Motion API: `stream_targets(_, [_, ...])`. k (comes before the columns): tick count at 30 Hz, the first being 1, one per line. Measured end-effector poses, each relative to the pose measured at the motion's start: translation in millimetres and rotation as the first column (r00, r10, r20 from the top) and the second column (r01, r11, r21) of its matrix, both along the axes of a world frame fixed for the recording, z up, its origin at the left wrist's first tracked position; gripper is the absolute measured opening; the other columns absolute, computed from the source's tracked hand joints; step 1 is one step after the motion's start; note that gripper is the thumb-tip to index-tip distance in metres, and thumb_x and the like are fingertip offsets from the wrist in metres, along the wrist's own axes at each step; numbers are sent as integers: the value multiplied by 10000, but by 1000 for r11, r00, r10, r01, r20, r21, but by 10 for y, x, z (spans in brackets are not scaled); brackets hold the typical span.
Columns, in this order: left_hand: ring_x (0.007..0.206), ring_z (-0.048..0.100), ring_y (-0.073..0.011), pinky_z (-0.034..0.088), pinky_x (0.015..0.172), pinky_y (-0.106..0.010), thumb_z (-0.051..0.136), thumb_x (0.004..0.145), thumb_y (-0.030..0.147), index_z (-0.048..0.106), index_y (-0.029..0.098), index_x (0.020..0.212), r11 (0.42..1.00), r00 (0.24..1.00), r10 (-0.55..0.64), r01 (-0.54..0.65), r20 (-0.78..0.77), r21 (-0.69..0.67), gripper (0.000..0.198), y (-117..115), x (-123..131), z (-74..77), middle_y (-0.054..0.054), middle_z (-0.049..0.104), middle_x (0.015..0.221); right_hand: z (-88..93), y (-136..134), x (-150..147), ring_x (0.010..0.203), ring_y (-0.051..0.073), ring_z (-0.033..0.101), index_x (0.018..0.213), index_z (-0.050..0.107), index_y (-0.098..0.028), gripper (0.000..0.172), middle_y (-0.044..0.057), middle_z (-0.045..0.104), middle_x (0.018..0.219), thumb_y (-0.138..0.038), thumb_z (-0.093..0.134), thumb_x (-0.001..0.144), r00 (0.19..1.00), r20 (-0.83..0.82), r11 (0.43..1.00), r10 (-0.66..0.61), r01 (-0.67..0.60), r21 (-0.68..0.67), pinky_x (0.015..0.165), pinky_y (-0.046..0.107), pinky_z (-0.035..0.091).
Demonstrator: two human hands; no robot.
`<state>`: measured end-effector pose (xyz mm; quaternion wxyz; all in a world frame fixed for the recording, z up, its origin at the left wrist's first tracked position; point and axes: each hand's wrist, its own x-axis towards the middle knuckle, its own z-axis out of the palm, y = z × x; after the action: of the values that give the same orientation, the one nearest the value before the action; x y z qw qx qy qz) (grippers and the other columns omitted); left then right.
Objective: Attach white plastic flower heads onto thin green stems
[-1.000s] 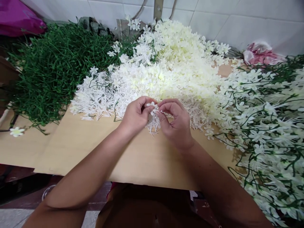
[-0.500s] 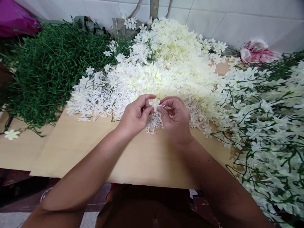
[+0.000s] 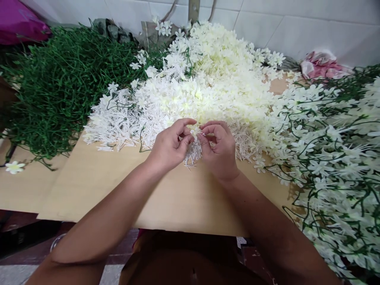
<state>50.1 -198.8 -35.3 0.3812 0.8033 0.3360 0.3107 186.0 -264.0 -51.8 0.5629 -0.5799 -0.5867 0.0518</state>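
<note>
A small white artificial flower (image 3: 195, 131) is pinched between my two hands at the front edge of the flower heap. My left hand (image 3: 172, 143) has its thumb and forefinger closed on the flower's left side. From the right, my right hand (image 3: 219, 148) pinches the same flower; a thin white stalk shows by its fingertips. The exact grip is partly hidden by the fingers. Behind and beneath the hands spreads a large heap of loose white and cream artificial flowers (image 3: 231, 87), with many white stalks pointing forward.
Green plastic stems (image 3: 65, 87) are piled at the left. White flowers joined to green stems (image 3: 335, 166) cover the right side. A single flower (image 3: 14, 167) lies at far left on the cardboard (image 3: 184, 202). A pink-and-white cloth (image 3: 322, 65) rests by the tiled wall (image 3: 326, 31).
Both hands stay nearly in place and still pinch the flower. The flower has turned slightly between the fingers, and the right hand has shifted a little to the left.
</note>
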Motion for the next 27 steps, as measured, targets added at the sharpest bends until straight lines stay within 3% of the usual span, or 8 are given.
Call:
stream_targets(5, [679, 591, -110, 475, 670, -243, 497, 828, 135, 572, 196, 1193, 993, 997, 1, 7, -75, 115, 378, -9, -18, 12, 10, 651, 795, 0, -5, -6, 886, 186, 607, 788, 522, -218, 94, 61, 584, 891, -159, 557, 852, 998, 66, 1000, 19, -19, 3, 746, 362, 572])
stream_targets(10, [751, 622, -127, 487, 727, -252, 477, 852, 148, 566, 218, 1236, 959, 992, 28, 8, -121, 284, 401, 0, -59, 50, 0, 684, 846, -10, -2, -1, 914, 174, 621, 805, 543, -215, 47, 70, 613, 972, -204, 575, 837, 981, -158, 985, 113, -131, -108, 722, 329, 580])
stream_targets(15, [791, 644, -149, 493, 778, -280, 494, 846, 154, 587, 220, 1225, 925, 988, 66, -8, -140, 379, 396, -16, -90, 75, -7, 697, 841, -17, 4, 7, 696, 117, 580, 813, 557, -202, 68, -4, 596, 752, -238, 614, 820, 948, -291, 973, 128, -177, -147, 680, 282, 528])
stream_targets(17, [791, 646, -153, 498, 785, -291, 515, 859, 196, 594, 206, 1213, 948, 995, 38, -8, -89, 320, 363, -17, -96, 82, -16, 700, 845, -12, 7, 15, 652, 101, 546, 808, 559, -198, 83, -22, 566, 712, -243, 628, 813, 934, -336, 974, 119, -176, -145, 654, 269, 501])
stream_targets(20, [763, 645, -145, 514, 752, -283, 483, 913, 308, 619, 166, 1145, 997, 996, -57, 53, 69, 57, 304, 6, -92, 93, -43, 700, 833, 13, 19, 43, 578, 80, 488, 794, 552, -197, 150, -45, 531, 657, -302, 659, 796, 884, -445, 959, 145, -237, -158, 567, 239, 444])
stream_targets(22, [751, 642, -142, 516, 718, -270, 478, 917, 345, 652, 150, 1035, 992, 987, -51, 67, 154, -103, 287, 32, -78, 95, -58, 699, 813, 38, 28, 67, 560, 76, 475, 783, 552, -198, 220, -52, 522, 628, -368, 691, 774, 837, -520, 941, 170, -295, -166, 535, 229, 421])
stream_targets(24, [721, 626, -138, 503, 674, -257, 560, 863, 329, 667, 149, 915, 987, 986, -3, 30, 168, -160, 216, 53, -55, 89, -57, 696, 789, 64, 37, 86, 561, 77, 483, 770, 553, -198, 281, -52, 526, 612, -427, 715, 753, 789, -578, 920, 209, -360, -158, 535, 229, 428])
stream_targets(27, [653, 576, -122, 468, 608, -240, 644, 774, 276, 655, 156, 816, 990, 988, 27, -5, 154, -138, 127, 60, -22, 75, -36, 679, 737, 88, 46, 96, 555, 73, 491, 763, 546, -202, 343, -53, 532, 607, -481, 742, 726, 735, -625, 891, 263, -434, -136, 532, 225, 439])
